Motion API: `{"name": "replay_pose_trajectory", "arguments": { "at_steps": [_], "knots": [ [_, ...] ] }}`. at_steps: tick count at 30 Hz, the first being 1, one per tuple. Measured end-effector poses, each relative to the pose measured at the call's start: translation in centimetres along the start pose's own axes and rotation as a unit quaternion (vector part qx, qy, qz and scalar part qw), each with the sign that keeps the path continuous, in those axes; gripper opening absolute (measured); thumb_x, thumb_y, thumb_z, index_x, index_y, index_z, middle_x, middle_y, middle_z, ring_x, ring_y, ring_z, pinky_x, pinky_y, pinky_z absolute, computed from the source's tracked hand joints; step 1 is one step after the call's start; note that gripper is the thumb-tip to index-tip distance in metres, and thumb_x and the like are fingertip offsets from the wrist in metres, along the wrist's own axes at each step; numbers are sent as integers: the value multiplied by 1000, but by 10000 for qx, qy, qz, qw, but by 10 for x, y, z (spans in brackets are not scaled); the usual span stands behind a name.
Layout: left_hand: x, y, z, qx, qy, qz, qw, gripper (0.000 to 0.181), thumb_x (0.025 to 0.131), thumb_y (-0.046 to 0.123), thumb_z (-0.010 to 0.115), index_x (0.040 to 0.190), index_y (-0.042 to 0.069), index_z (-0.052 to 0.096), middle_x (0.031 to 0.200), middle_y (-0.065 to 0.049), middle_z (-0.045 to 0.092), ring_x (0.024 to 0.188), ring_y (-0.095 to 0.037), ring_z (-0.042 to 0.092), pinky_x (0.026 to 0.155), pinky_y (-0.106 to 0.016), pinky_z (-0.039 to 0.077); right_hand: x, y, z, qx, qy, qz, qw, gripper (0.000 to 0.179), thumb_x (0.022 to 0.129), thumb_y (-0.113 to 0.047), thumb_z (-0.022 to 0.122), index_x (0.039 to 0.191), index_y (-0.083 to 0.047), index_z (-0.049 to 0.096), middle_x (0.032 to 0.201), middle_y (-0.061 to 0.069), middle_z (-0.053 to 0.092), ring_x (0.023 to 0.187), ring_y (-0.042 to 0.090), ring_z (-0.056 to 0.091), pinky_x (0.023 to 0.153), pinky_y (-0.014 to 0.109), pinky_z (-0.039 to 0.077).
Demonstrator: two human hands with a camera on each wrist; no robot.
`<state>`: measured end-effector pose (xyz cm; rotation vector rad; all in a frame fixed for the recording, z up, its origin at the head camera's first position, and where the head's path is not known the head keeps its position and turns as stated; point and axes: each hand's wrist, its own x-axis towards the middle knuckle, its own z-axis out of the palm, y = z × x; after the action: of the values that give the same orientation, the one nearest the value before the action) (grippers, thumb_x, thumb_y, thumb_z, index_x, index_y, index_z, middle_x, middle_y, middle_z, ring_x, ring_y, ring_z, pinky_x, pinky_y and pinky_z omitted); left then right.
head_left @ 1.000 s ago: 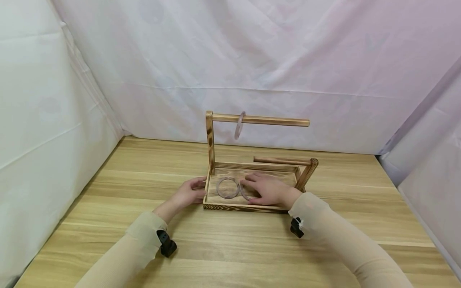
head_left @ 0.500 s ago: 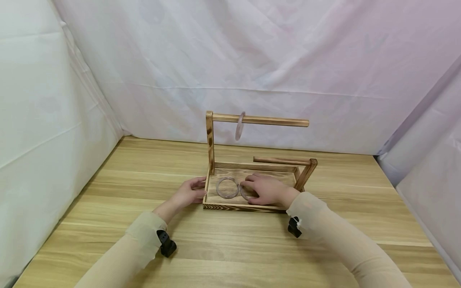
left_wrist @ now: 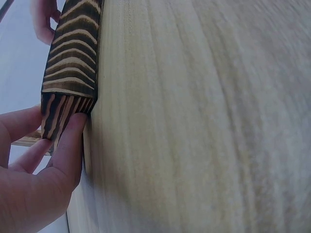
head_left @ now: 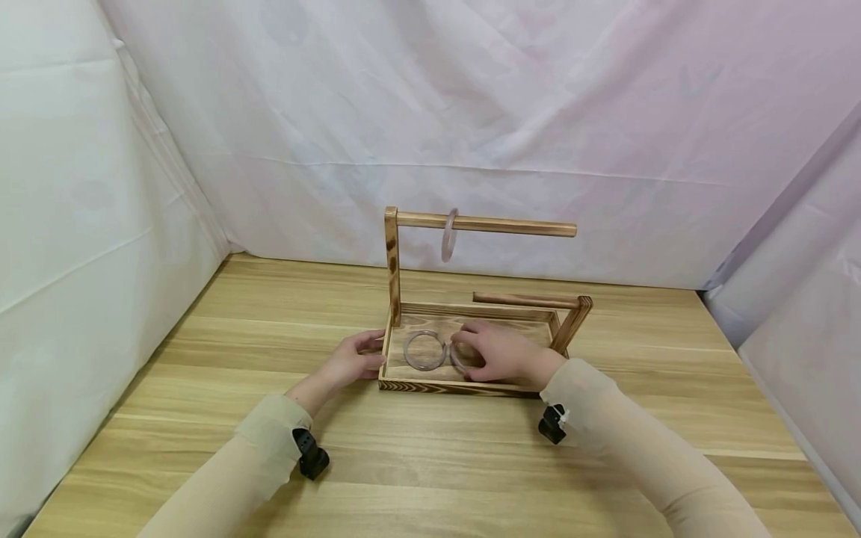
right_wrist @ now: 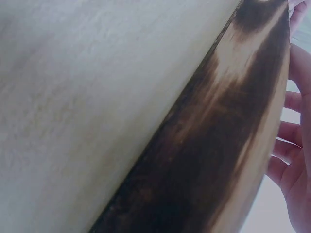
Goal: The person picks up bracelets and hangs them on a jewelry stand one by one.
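A wooden tray stand (head_left: 430, 386) holds two pale, translucent bangles. The left bangle (head_left: 406, 351) lies flat and fully visible. My right hand (head_left: 501, 351) reaches over the front wall and grips the other bangle (head_left: 454, 362), with thumb and fingers spread around it; most of this ring is hidden under the palm. In the right wrist view my fingers (right_wrist: 291, 150) curl beyond the dark front wall. My left hand (head_left: 348, 360) touches the tray's left end from outside. The left wrist view shows its thumb and fingertips (left_wrist: 73, 127) against the striped end face.
A third bangle (head_left: 448, 243) hangs on the stand's upper bar (head_left: 518, 226), which runs right from the left post (head_left: 393, 269). A lower bar (head_left: 525, 300) extends left from the right post (head_left: 572, 326), close above the right hand. Pale cloth (head_left: 511, 112) surrounds the wooden table (head_left: 430, 463).
My right fingers have shifted very slightly around the right bangle. The hanging bangle has swung a little to the right. My left hand stays in place.
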<state>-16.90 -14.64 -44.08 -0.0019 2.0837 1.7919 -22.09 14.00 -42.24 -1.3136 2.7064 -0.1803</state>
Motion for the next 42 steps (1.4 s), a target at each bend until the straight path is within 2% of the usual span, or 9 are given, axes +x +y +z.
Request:
{"name": "replay_pose_trajectory", "arguments": {
  "at_steps": [3,9,20,29,42],
  "knots": [
    [0,1,0,-30,-4,0,10000,57,90,-6,49,143,-8,27,137,-34,38,116,-43,53,93,-45,53,-2,-1,-2,53,30,-26,10000,57,82,-38,64,131,-13,51,125,12,52,98,20,58,81,37,54],
    [0,1,0,-37,8,-7,10000,57,90,-6,49,143,-8,27,137,-34,38,115,-43,53,92,-45,53,-7,-1,-5,108,69,29,9999,59,82,-40,63,132,-12,50,127,14,51,103,23,58,85,40,54],
    [0,1,0,54,9,-9,10000,57,91,-5,49,143,-7,27,138,-34,38,116,-43,53,92,-45,53,-14,-3,-8,119,295,-138,9994,57,80,-38,65,129,-11,51,119,7,53,95,17,57,82,37,53],
    [1,0,0,27,8,-25,10000,57,91,-5,50,143,-7,27,138,-33,38,117,-43,52,92,-45,53,-24,-11,-17,107,290,-151,9994,59,80,-40,65,131,-13,50,120,4,52,99,15,55,84,36,53],
    [-1,2,1,100,8,-56,9999,57,91,-4,50,143,-6,27,138,-33,38,116,-42,53,92,-44,53,-33,-17,-25,39,576,-472,9972,52,81,-38,65,125,-13,52,115,2,52,92,11,54,76,30,53]
  ]
}}
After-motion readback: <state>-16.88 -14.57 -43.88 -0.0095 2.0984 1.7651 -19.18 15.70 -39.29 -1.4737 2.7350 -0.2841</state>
